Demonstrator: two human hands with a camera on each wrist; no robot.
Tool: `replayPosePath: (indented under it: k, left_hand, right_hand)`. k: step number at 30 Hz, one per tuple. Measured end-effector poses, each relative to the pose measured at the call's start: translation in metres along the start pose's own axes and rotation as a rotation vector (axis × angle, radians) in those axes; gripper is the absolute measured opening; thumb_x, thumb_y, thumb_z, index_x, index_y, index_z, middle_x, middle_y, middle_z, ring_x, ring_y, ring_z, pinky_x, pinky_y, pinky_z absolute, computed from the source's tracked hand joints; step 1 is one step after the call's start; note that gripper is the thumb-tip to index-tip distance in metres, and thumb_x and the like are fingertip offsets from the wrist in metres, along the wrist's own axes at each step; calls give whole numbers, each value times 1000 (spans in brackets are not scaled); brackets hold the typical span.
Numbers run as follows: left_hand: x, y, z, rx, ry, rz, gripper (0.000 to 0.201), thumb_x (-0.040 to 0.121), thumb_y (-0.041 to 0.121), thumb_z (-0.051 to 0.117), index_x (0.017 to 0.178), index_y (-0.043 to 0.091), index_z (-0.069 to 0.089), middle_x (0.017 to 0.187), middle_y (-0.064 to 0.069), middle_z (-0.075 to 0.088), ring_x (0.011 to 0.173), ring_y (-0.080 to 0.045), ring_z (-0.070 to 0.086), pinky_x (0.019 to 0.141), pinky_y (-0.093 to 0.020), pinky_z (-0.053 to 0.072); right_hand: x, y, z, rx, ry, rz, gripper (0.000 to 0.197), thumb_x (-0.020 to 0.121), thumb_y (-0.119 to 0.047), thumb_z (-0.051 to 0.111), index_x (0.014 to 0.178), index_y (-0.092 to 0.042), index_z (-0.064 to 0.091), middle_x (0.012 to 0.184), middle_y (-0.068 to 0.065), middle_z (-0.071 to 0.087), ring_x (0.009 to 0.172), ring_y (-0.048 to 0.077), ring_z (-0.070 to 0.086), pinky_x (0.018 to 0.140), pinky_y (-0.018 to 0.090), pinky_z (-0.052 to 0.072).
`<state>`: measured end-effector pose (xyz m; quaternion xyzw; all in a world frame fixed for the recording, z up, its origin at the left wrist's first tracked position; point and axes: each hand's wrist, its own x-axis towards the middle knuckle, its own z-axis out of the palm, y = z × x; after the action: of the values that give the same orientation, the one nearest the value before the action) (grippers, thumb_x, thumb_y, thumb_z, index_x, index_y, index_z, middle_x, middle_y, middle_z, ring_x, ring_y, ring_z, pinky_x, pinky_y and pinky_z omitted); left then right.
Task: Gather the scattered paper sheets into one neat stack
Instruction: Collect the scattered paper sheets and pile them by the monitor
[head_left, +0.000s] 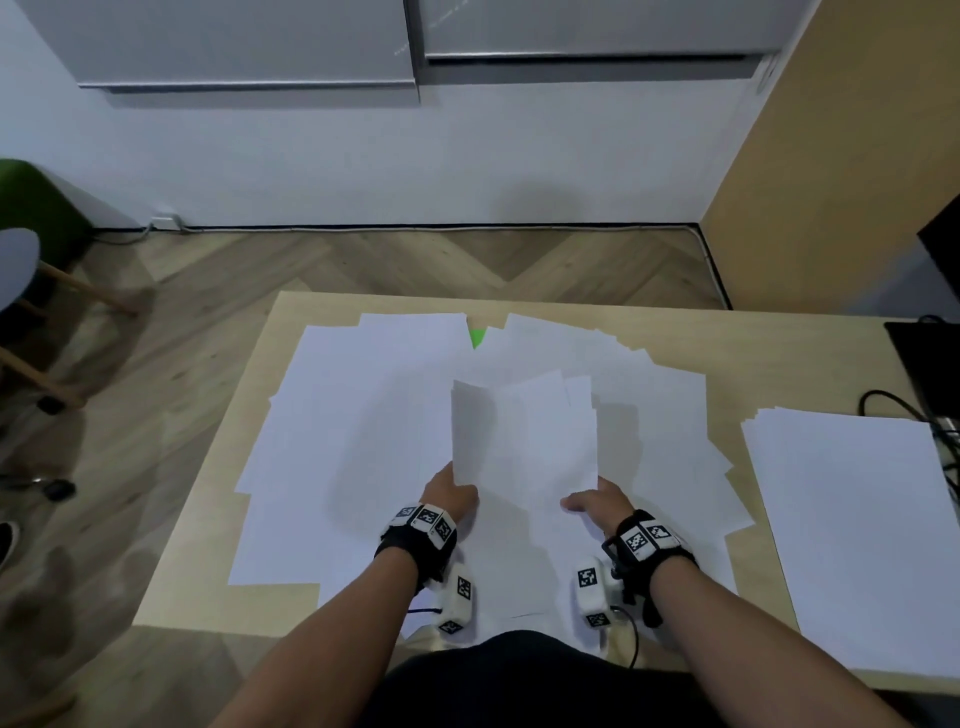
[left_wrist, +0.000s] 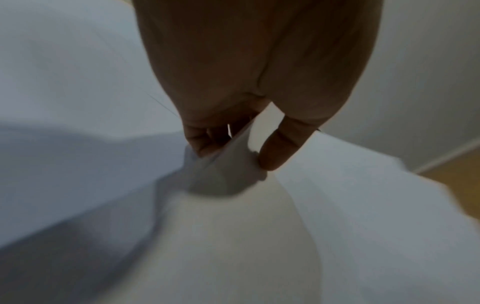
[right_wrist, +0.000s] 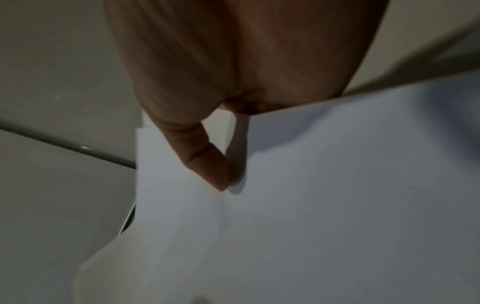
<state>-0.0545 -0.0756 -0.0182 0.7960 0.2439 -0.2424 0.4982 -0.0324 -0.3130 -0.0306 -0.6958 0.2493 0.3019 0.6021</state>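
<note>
A: Paper sheets (head_left: 395, 415) — most lie fanned loose over the table (head_left: 769, 374), overlapping, corners every way. 1 raised bundle (head_left: 524, 441) is up in both hands at the near middle, edges uneven.

B: Hands?

A: Left hand (head_left: 451, 498) pinches the bundle's lower left corner; the left wrist view shows the thumb (left_wrist: 280, 148) one side, curled fingers (left_wrist: 201, 142) the other, paper crumpled between. Right hand (head_left: 597, 503) grips the lower right corner, thumb pressed on the sheet face, other fingers hidden behind the paper.

B: Progress?

A: Early to middle, I'd judge. A side pile (head_left: 852, 519) sits on the right of the table, fairly squared, apart from the spread. Whether that's the target stack I can't tell. Left to do: collect the rest of the spread, square the edges, merge everything into 1.

B: Containers?

A: 0 trays or boxes in view — only the tabletop carries paper. A green scrap (head_left: 477, 336) peeks out at the far edge between sheets.
</note>
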Motion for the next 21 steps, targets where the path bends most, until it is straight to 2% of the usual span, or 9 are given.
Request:
replayPosePath:
  k: [2,4,6,7,8,11,14,17,21]
  left_hand:
    - [1,-1,-8,-61,41,-10,40,80,3,57,117,16,58,102,-4,65,94,-25,59,77,-30,47]
    - [-3,4,-13,-173,100,7,34,67,4,64,100,9,58,86,-7,64,83,-27,60,70,-31,55]
    - [-9,16,-16,-378,164,19,31,71,-8,63,92,6,45,72,-10,52,65,-24,51,52,-18,50]
    - [-11,22,-18,-461,161,9,32,75,-14,59,91,7,42,70,-8,48,62,-22,47,45,-17,44]
    - [-10,28,-21,-545,138,8,31,74,-14,61,88,9,45,69,-8,49,61,-22,45,44,-20,42]
    - [-9,45,-31,-554,87,110,20,42,5,68,61,7,62,59,-11,58,66,-29,54,56,-28,44]
    - [-20,85,-44,-580,135,268,25,46,4,62,70,-3,63,70,-15,63,70,-29,60,61,-30,49]
    - [-41,131,-65,-614,202,459,30,55,4,64,84,-2,65,80,-12,66,71,-22,61,67,-29,51]
    - [-65,157,-84,-618,258,650,24,61,2,65,86,4,65,75,-3,67,65,-13,63,63,-24,52]
  right_hand:
    - [18,13,-9,-31,3,-21,35,45,-12,77,78,-1,71,86,15,72,89,37,68,87,46,54]
    - [25,15,-15,23,-18,-50,31,35,-14,73,64,-2,68,71,15,65,74,30,61,76,40,51]
    - [0,-7,-9,97,-7,-64,21,38,-3,66,58,1,60,59,12,57,63,25,53,61,30,46]
    - [-11,-18,-7,119,-3,-81,17,41,1,62,57,3,58,55,11,55,58,24,51,56,27,45]
    - [-18,-27,-6,138,-4,-107,15,43,3,59,58,3,57,52,11,54,56,24,49,52,25,44]
    - [-32,-57,-8,145,-2,-225,17,49,5,64,64,-2,63,57,8,61,62,24,54,55,26,46]
    - [-44,-94,-12,80,53,-412,21,65,9,76,79,-5,72,76,8,71,71,22,64,69,32,52]
    - [-66,-131,-13,113,153,-636,21,70,7,76,82,-10,73,77,-2,74,72,13,68,67,24,54]
    - [-89,-153,-14,146,225,-832,33,69,-2,80,101,-4,71,87,0,73,74,-1,68,66,13,50]
